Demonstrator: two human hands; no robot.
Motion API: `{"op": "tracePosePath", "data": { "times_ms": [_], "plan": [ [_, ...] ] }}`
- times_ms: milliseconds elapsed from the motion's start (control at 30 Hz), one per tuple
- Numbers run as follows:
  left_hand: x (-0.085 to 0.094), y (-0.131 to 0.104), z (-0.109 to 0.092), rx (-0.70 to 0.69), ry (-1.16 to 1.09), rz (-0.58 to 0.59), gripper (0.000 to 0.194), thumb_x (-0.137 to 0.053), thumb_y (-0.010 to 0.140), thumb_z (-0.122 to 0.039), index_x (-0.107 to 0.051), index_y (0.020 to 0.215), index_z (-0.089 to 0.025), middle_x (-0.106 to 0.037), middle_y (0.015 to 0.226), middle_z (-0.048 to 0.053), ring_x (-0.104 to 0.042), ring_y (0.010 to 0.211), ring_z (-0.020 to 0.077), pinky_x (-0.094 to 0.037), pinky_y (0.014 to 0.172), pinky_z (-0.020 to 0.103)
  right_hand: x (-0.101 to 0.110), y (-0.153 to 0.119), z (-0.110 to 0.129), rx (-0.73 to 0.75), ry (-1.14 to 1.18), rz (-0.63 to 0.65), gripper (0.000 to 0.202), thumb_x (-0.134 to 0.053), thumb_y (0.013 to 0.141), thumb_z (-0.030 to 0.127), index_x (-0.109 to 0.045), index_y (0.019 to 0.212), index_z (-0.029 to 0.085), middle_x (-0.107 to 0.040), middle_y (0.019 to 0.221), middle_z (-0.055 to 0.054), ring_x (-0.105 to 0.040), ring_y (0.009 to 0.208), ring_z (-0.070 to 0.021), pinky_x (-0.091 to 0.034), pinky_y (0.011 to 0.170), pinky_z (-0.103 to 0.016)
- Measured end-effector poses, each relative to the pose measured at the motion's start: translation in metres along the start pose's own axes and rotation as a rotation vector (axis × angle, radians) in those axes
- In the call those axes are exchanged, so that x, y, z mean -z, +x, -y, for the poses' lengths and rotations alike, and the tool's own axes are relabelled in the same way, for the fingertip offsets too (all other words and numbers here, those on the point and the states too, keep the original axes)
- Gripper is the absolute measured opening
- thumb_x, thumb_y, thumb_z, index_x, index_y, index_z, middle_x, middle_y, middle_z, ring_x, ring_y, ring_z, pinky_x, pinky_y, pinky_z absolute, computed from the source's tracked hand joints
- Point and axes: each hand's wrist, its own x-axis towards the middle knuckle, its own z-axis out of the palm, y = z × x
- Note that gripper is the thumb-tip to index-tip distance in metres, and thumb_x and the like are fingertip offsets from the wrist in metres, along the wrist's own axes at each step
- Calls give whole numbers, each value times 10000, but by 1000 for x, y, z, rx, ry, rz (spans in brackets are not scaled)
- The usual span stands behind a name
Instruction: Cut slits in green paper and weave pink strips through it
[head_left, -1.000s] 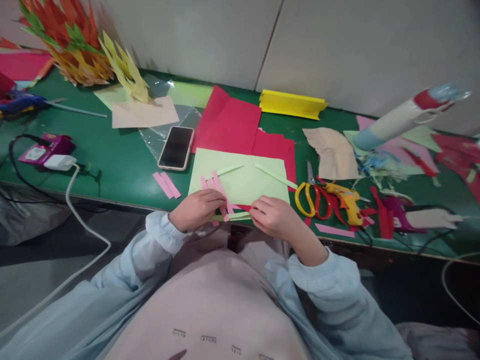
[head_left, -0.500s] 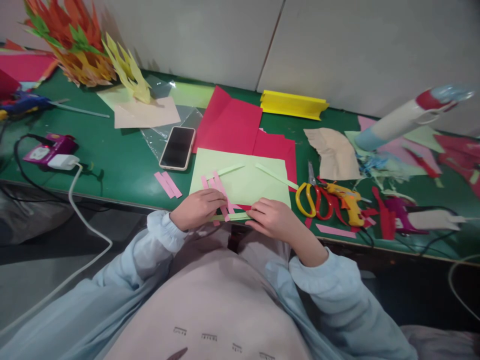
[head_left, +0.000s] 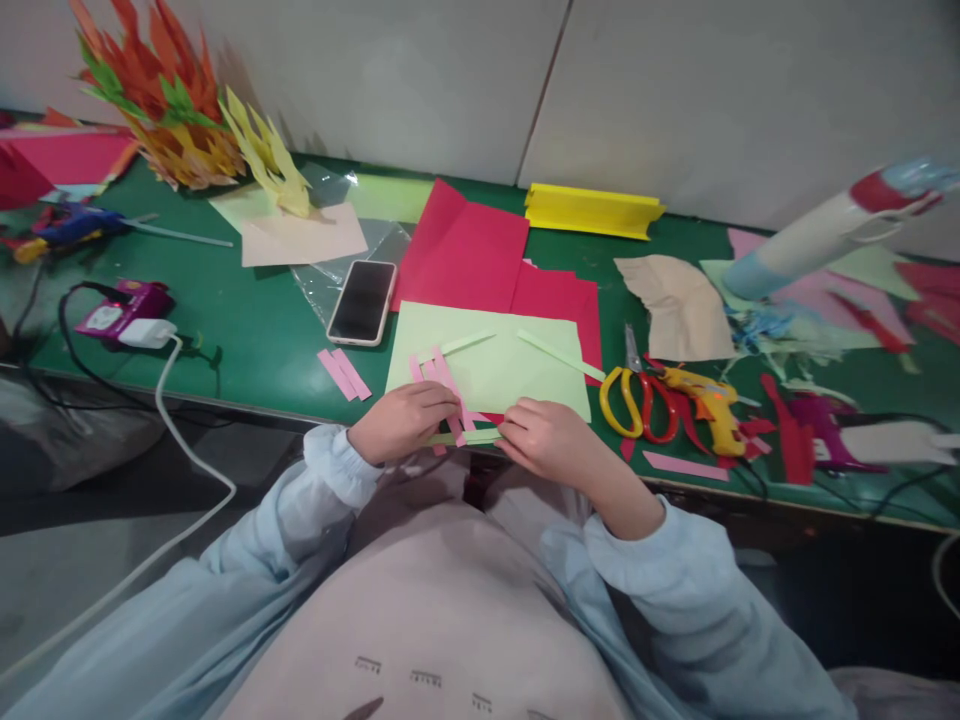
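Several pink paper strips (head_left: 448,382) and light green strips cross one another near the table's front edge, partly over a pale green sheet (head_left: 525,375). My left hand (head_left: 405,420) is closed, its fingertips pinching the pink strips where they cross. A light green paper strip (head_left: 482,436) runs across between my hands. My right hand (head_left: 551,442) pinches that strip's right end between thumb and fingers. Another loose green strip (head_left: 559,355) lies on the sheet beyond my right hand. The left fingers cover part of the crossing.
Scissors (head_left: 632,390) and a yellow glue gun (head_left: 712,410) lie to the right, near a pink strip (head_left: 685,466). A phone (head_left: 363,302) and red paper (head_left: 469,250) lie beyond the sheet. Two pink pieces (head_left: 345,374) rest at left. Paper flames (head_left: 169,110) stand at the back left.
The whole view has shifted slightly, so things appear a little further right and lower. Both hands keep their grips on the strips, with hardly any movement between them.
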Motion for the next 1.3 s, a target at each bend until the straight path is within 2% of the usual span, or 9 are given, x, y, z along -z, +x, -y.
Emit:
{"op": "tracePosePath", "data": {
  "times_ms": [400, 700, 900, 1300],
  "plan": [
    [-1, -1, 0, 2, 12, -5, 262, -472, 893, -72, -655, 1067, -144, -706, 1129, 89, -650, 1054, 196, -543, 948, 357, -4, 6, 3, 33, -99, -62, 257, -536, 903, 111, -619, 663, 149, -583, 665, -56, -477, 689, -177, -264, 586, -316],
    [-2, -1, 2, 21, 10, 13, 300, -467, 881, -55, -666, 1086, -147, -706, 1145, 89, -652, 1055, 193, -543, 951, 357, -2, 6, 6, -55, -75, 11, 130, -568, 829, 68, -622, 738, 145, -611, 747, -65, -509, 735, -189, -278, 588, -320],
    [-2, 0, 0, 22, 7, 5, 296, -446, 903, -66, -671, 1078, -149, -713, 1127, 81, -653, 1047, 184, -544, 946, 345, 1, 6, 8, -112, -64, 74, 153, -543, 873, 101, -632, 754, 138, -610, 750, -73, -499, 745, -188, -257, 559, -314],
    [0, -2, 2, 55, -59, 12, 336, -444, 880, -47, -668, 1103, -159, -701, 1159, 85, -646, 1082, 190, -542, 962, 365, 4, 8, 12, -167, -54, 83, 191, -517, 901, 111, -651, 768, 137, -617, 745, -79, -495, 736, -188, -242, 539, -314]
  ]
}}
